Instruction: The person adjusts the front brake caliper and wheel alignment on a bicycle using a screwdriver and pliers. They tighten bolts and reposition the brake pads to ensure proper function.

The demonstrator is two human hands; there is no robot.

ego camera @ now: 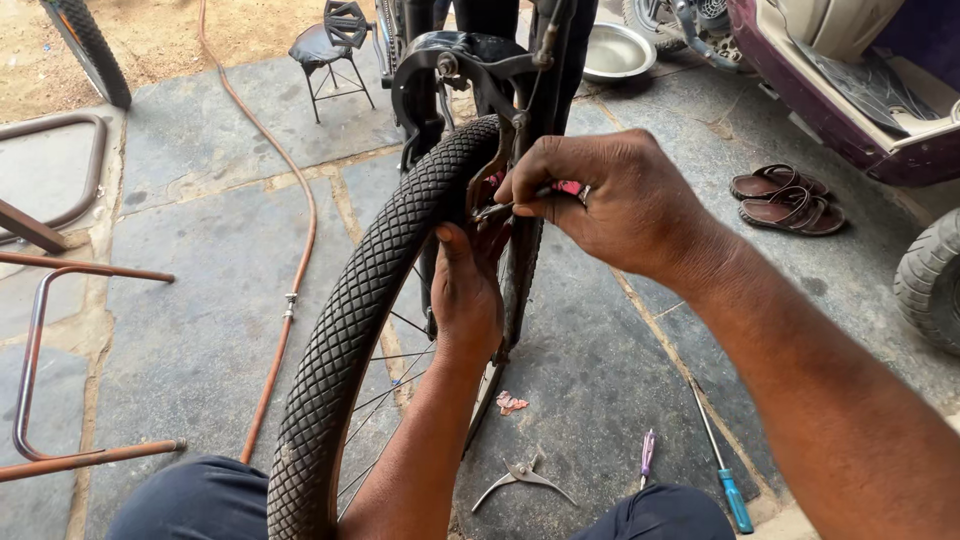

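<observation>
Left hand (466, 290) clamped on tyre (360, 330), steadying wheel; right hand (610, 200) at 1 o'clock pinches pliers (520, 203) onto brake (495, 165)

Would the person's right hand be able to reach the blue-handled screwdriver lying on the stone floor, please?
Probably yes: the blue-handled screwdriver lies on bare floor below the right forearm, nothing over it. But the right hand grips a small tool at the brake, so it must let go first.

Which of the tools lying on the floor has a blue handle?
The long screwdriver, farthest right. The small tool beside it is purple; the pliers are bare metal.
</observation>
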